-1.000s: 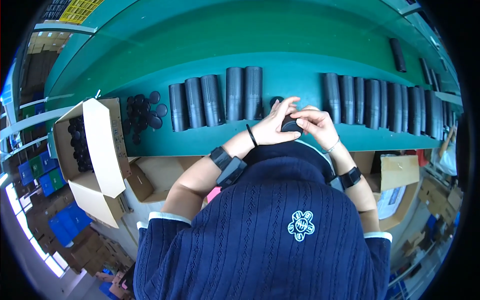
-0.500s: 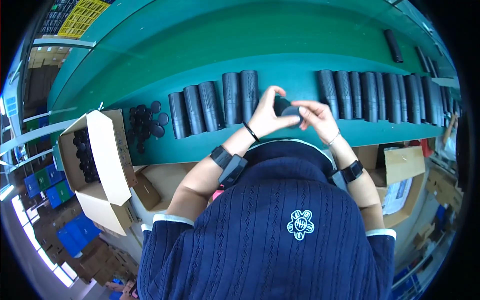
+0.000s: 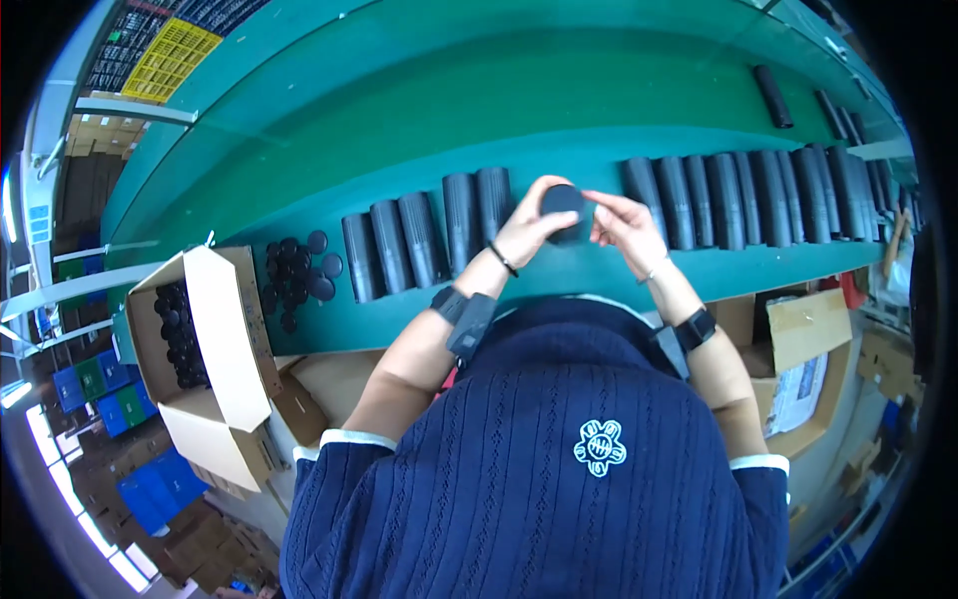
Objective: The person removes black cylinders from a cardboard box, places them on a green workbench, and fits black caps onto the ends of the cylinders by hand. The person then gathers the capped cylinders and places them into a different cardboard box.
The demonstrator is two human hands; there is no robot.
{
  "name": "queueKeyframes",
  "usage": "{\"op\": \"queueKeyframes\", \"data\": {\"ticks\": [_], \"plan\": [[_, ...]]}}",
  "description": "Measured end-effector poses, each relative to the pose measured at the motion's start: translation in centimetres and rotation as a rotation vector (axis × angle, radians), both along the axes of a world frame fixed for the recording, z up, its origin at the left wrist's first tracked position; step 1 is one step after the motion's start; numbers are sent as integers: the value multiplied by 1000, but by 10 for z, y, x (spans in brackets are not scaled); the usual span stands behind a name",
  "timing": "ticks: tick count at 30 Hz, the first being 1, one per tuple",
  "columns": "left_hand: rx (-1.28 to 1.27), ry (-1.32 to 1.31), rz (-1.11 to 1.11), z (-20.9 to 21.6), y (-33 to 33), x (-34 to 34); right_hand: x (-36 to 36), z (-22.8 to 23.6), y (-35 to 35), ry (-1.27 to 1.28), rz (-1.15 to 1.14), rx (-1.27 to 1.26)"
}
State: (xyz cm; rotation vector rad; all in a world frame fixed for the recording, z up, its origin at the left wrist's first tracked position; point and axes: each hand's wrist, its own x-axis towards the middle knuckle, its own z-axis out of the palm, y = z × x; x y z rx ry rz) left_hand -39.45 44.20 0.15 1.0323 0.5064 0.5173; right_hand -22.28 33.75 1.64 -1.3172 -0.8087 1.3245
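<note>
My left hand (image 3: 529,226) is closed round a black cylinder (image 3: 574,236), its thumb lying across the round, flat dark end (image 3: 562,203) that faces me. On the other side, my right hand (image 3: 631,232) has its index finger stretched toward the edge of that end. Its thumb and other fingers are partly bent, with nothing visible between them. Black ribbed cylinders (image 3: 459,222) lie side by side left of my hands, and a longer row of similar cylinders (image 3: 728,202) lies to the right. Loose round black caps (image 3: 321,288) are grouped at the left of the green table.
An open cardboard box (image 3: 228,339) of black caps stands at the table's left end. Another open carton (image 3: 810,344) is below the right edge. One cylinder (image 3: 772,97) lies apart on the far green surface (image 3: 479,90). Another person's hand (image 3: 895,245) shows at far right.
The held cylinder has been tilted, so its round end faces me more. My right hand's fingers have moved off that end toward its right edge. The whole view has shifted slightly.
</note>
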Motion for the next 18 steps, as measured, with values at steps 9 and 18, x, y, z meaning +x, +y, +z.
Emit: {"op": "queueKeyframes", "data": {"ticks": [9, 18], "plan": [[-109, -365, -72, 50, 12, -20, -16, 14, -1, -964, -1, 276], [-12, -298, -80, 42, 13, -19, -8, 7, 3, -1006, 2, 282]]}}
